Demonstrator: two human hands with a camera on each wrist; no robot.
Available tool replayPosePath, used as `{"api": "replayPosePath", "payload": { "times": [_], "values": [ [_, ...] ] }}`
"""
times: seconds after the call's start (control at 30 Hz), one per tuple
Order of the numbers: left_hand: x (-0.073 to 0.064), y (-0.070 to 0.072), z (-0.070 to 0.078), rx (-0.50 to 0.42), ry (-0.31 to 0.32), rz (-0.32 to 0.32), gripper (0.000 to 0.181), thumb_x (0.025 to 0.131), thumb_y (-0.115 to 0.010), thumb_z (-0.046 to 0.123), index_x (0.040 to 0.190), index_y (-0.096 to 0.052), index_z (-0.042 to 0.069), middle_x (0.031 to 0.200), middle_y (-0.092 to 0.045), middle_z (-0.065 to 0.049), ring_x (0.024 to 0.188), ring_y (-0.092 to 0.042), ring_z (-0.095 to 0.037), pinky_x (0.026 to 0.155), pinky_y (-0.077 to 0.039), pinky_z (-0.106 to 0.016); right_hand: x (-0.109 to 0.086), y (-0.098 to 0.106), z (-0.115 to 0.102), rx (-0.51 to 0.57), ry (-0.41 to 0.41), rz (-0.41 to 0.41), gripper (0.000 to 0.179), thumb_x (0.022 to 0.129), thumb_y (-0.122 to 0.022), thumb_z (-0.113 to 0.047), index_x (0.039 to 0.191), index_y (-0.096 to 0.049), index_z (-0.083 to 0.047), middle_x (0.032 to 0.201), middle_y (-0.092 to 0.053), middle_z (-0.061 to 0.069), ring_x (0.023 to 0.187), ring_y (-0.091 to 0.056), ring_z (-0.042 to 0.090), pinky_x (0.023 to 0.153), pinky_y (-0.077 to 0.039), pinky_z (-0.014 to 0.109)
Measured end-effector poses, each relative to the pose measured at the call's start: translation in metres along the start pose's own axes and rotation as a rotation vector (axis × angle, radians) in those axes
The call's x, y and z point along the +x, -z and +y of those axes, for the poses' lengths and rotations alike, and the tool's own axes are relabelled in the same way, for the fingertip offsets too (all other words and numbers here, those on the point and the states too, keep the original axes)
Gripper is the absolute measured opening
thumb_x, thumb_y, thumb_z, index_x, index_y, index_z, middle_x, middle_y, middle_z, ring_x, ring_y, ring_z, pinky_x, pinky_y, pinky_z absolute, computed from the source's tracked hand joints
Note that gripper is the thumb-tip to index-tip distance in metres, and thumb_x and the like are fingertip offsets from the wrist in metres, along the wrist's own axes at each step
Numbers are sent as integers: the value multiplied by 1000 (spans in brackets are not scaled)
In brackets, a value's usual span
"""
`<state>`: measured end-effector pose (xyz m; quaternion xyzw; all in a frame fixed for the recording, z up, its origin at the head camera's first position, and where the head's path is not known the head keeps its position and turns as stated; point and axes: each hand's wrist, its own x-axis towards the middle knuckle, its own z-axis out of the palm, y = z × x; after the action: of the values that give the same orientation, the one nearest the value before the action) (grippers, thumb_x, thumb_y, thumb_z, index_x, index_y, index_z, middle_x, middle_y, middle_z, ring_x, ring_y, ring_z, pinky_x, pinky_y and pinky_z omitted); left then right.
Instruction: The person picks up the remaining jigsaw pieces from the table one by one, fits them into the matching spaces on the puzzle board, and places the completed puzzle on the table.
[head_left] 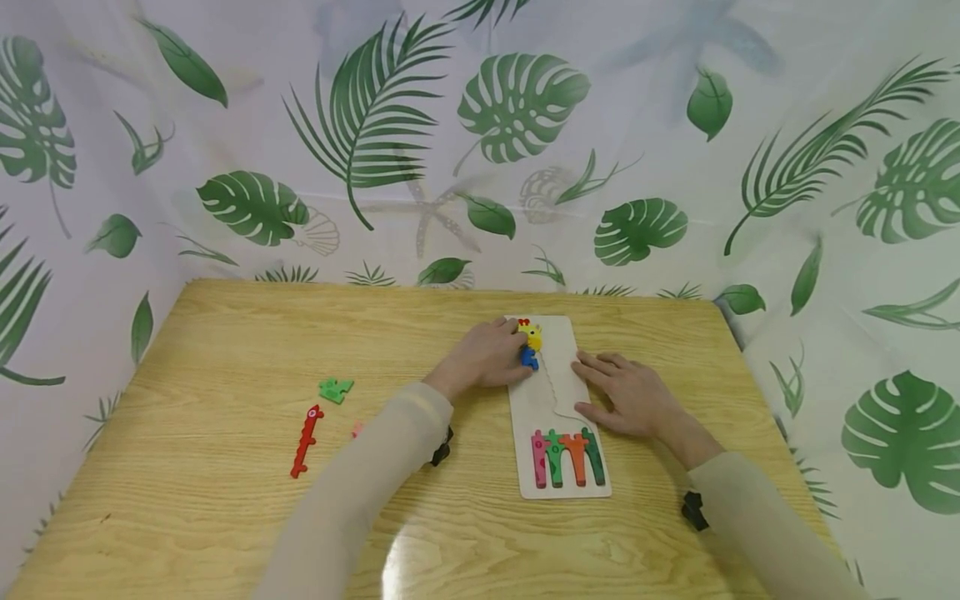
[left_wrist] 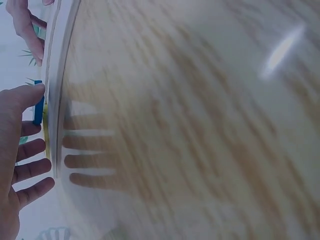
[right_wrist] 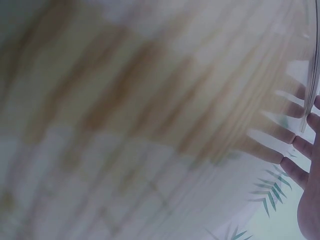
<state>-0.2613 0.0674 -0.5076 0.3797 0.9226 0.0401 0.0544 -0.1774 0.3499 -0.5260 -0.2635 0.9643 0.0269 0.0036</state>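
Observation:
A pale wooden puzzle board lies lengthwise on the table. My left hand is at its upper left, pinching a small blue puzzle piece between thumb and index finger. Just above that piece, a yellow giraffe-head piece sits at the board's top, partly covered by my fingers. Four-legged shapes fill the lower end: pink, green, orange and dark green pieces. With fingers spread, my right hand rests along the board's right edge and holds no piece.
Left of the board lie a loose green piece, a long red piece and a pink piece partly hidden by the left sleeve. A leaf-patterned curtain borders the wooden table at the back and sides.

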Motion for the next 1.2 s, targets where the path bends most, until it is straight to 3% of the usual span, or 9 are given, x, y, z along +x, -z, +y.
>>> {"api": "replayPosePath", "payload": {
  "times": [0.4,1.2],
  "values": [
    [7,-3,2,51,18,-21,60,103,-56,58,146,-60,17,156,-55,-10,138,-56,-26,115,-52,-41,0,3,0,3,-10,-12,78,98,-56,-67,160,-47,-21,167,-46,4,146,-53,38,112,-50,61],
    [6,-8,5,116,3,-19,63,103,-54,62,148,-58,18,154,-55,-8,139,-56,-27,115,-51,-44,1,0,1,10,-4,-20,78,99,-56,-66,160,-47,-20,167,-46,5,148,-51,37,112,-50,60]
  ]
}}
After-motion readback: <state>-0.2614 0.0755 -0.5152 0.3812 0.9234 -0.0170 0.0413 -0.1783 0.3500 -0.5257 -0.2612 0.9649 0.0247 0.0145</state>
